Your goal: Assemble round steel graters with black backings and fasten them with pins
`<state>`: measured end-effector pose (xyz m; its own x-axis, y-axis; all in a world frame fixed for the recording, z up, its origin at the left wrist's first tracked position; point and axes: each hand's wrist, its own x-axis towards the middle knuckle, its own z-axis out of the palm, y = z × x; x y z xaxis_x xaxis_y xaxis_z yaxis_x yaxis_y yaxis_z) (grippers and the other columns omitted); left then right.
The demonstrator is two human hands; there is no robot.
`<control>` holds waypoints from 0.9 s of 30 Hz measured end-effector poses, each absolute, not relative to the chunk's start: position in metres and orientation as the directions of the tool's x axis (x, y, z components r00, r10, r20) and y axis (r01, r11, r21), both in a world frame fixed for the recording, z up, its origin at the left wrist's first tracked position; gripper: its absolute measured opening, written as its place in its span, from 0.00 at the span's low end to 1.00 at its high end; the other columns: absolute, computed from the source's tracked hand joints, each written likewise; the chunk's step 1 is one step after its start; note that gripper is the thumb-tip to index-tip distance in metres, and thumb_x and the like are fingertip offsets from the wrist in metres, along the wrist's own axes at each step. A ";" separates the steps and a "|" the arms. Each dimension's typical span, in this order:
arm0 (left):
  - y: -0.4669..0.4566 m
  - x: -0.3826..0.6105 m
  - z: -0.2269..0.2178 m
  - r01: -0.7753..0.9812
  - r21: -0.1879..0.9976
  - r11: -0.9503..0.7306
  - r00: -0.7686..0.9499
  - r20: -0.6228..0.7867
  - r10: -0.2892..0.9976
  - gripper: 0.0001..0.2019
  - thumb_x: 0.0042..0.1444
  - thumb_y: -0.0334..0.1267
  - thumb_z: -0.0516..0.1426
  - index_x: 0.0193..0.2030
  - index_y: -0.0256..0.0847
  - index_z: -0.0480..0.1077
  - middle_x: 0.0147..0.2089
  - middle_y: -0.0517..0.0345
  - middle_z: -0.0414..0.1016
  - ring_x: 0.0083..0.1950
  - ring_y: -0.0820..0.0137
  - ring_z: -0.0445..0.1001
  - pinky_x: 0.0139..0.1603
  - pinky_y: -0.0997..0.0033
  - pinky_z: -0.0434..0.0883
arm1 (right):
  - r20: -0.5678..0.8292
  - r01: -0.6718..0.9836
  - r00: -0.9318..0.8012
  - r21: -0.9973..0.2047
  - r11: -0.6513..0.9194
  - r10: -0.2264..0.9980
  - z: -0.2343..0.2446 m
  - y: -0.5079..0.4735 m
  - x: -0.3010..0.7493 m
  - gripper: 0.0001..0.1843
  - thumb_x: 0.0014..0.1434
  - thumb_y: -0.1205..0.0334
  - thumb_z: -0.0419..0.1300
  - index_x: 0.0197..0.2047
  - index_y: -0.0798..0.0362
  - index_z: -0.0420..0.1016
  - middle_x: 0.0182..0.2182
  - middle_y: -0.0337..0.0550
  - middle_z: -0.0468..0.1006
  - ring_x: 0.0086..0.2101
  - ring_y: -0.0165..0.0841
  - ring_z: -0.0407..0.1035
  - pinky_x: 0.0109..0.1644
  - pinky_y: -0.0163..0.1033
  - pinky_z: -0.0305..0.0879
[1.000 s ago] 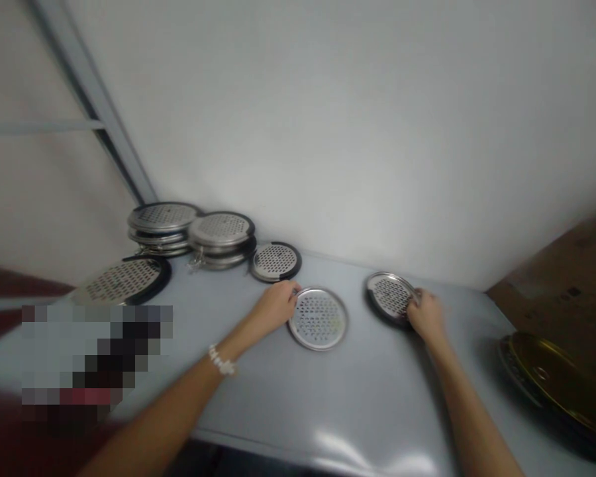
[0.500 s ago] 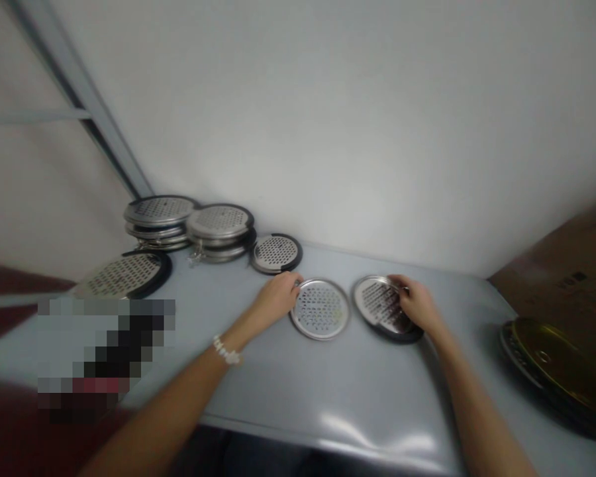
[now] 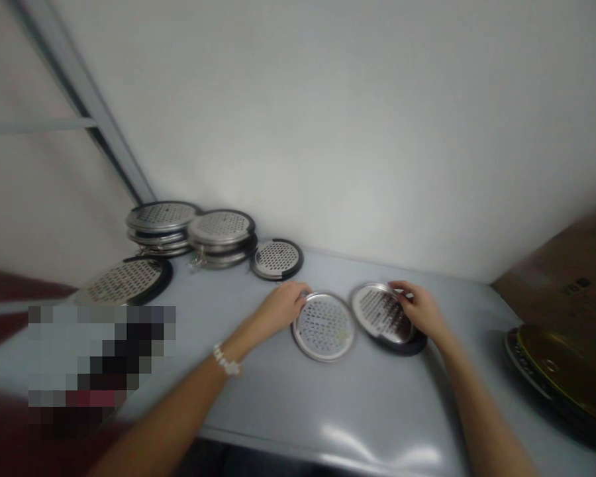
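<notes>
My left hand [image 3: 289, 306] pinches the upper left rim of a round metal grater [image 3: 324, 328], a silver disc full of holes with a plain metal rim. This disc looks slightly raised off the table. To its right, my right hand [image 3: 416, 310] grips the upper right edge of a second round grater [image 3: 377, 313], which has a black edging along its lower right side and a dark reflection on its face. The two discs are side by side, nearly touching. Some fingers are hidden behind or under the rims.
Stacks of similar discs [image 3: 163, 217] [image 3: 222, 227] stand at the back left against the wall. One disc [image 3: 278, 258] lies beside them, another [image 3: 124, 281] at the left edge near a blurred-out person. Yellow-topped round items [image 3: 561, 371] and a cardboard box [image 3: 566, 278] are at the right.
The left disc has moved slightly toward me and tilted up in my left hand. My right hand still holds its disc, with little movement. The whole view has shifted slightly.
</notes>
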<state>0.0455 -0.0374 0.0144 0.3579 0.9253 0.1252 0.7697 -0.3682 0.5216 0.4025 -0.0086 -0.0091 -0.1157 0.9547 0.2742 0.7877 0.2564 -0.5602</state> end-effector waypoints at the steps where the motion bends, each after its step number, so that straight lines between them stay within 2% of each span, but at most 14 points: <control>1: -0.038 0.045 0.015 0.766 0.523 -0.375 0.364 0.128 0.922 0.13 0.63 0.30 0.53 0.49 0.38 0.76 0.47 0.50 0.80 0.50 0.62 0.76 0.55 0.65 0.68 | 0.266 0.788 -0.112 -0.563 0.249 0.957 -0.009 -0.009 0.401 0.20 0.58 0.62 0.52 0.50 0.52 0.78 0.43 0.48 0.83 0.39 0.41 0.76 0.48 0.47 0.70; 3: -0.039 0.045 0.015 0.755 0.528 -0.388 0.378 0.133 0.916 0.13 0.63 0.30 0.53 0.49 0.38 0.76 0.47 0.50 0.80 0.51 0.62 0.76 0.55 0.66 0.68 | 0.251 0.789 -0.101 -0.568 0.232 0.963 -0.010 -0.008 0.399 0.21 0.59 0.57 0.54 0.51 0.54 0.78 0.43 0.51 0.83 0.41 0.43 0.76 0.50 0.48 0.69; 5: -0.040 0.045 0.015 0.750 0.533 -0.392 0.382 0.136 0.914 0.13 0.64 0.31 0.53 0.49 0.38 0.76 0.48 0.49 0.80 0.51 0.62 0.76 0.56 0.66 0.68 | 0.240 0.793 -0.092 -0.569 0.216 0.967 -0.010 -0.008 0.398 0.19 0.57 0.55 0.56 0.46 0.55 0.80 0.40 0.53 0.83 0.41 0.45 0.75 0.51 0.50 0.67; 7: -0.041 0.044 0.014 0.746 0.535 -0.395 0.385 0.137 0.913 0.13 0.64 0.31 0.53 0.50 0.38 0.76 0.48 0.49 0.80 0.51 0.62 0.76 0.56 0.65 0.68 | 0.236 0.793 -0.087 -0.572 0.211 0.968 -0.010 -0.007 0.398 0.15 0.54 0.55 0.57 0.39 0.54 0.81 0.36 0.52 0.82 0.41 0.46 0.74 0.52 0.51 0.66; 10: -0.041 0.045 0.015 0.725 0.545 -0.420 0.419 0.136 0.898 0.13 0.63 0.31 0.53 0.49 0.39 0.77 0.48 0.50 0.80 0.50 0.62 0.76 0.55 0.66 0.68 | 0.224 0.774 -0.066 -0.604 0.192 0.972 -0.009 -0.008 0.400 0.12 0.51 0.56 0.57 0.34 0.52 0.80 0.32 0.48 0.81 0.37 0.44 0.74 0.47 0.49 0.68; 14: -0.041 0.046 0.018 0.703 0.549 -0.451 0.459 0.133 0.878 0.13 0.63 0.31 0.53 0.47 0.40 0.77 0.46 0.52 0.80 0.49 0.64 0.76 0.52 0.69 0.69 | 0.205 0.711 -0.019 -0.685 0.157 0.979 -0.006 -0.009 0.403 0.11 0.49 0.59 0.56 0.34 0.53 0.77 0.32 0.46 0.81 0.34 0.40 0.75 0.40 0.43 0.70; 17: -0.041 0.046 0.017 0.704 0.554 -0.444 0.448 0.139 0.883 0.13 0.63 0.31 0.53 0.48 0.40 0.77 0.47 0.52 0.80 0.49 0.64 0.76 0.53 0.68 0.68 | 0.185 0.557 0.049 -0.821 0.127 0.982 -0.003 -0.009 0.403 0.10 0.48 0.57 0.59 0.32 0.52 0.76 0.28 0.43 0.80 0.31 0.38 0.74 0.36 0.40 0.69; 19: -0.041 0.046 0.016 0.700 0.561 -0.442 0.445 0.142 0.884 0.13 0.63 0.31 0.53 0.48 0.40 0.77 0.48 0.52 0.80 0.50 0.64 0.76 0.54 0.68 0.68 | 0.182 0.479 0.102 -0.870 0.112 0.978 -0.001 -0.008 0.405 0.10 0.47 0.55 0.61 0.31 0.52 0.75 0.27 0.43 0.79 0.30 0.38 0.73 0.35 0.40 0.68; 23: -0.040 0.046 0.014 0.692 0.568 -0.445 0.451 0.140 0.881 0.12 0.63 0.31 0.52 0.48 0.39 0.76 0.47 0.51 0.80 0.50 0.64 0.76 0.54 0.68 0.68 | 0.206 0.489 0.231 -0.870 0.070 0.951 -0.004 -0.005 0.413 0.15 0.46 0.51 0.61 0.35 0.53 0.75 0.29 0.44 0.79 0.31 0.38 0.73 0.36 0.40 0.68; 27: -0.040 0.046 0.013 0.686 0.566 -0.457 0.461 0.148 0.875 0.12 0.64 0.31 0.52 0.47 0.39 0.76 0.46 0.51 0.80 0.49 0.64 0.75 0.54 0.68 0.68 | 0.237 0.541 0.393 -0.841 -0.015 0.888 -0.008 -0.004 0.423 0.14 0.45 0.51 0.61 0.31 0.52 0.75 0.28 0.45 0.78 0.31 0.40 0.72 0.39 0.44 0.67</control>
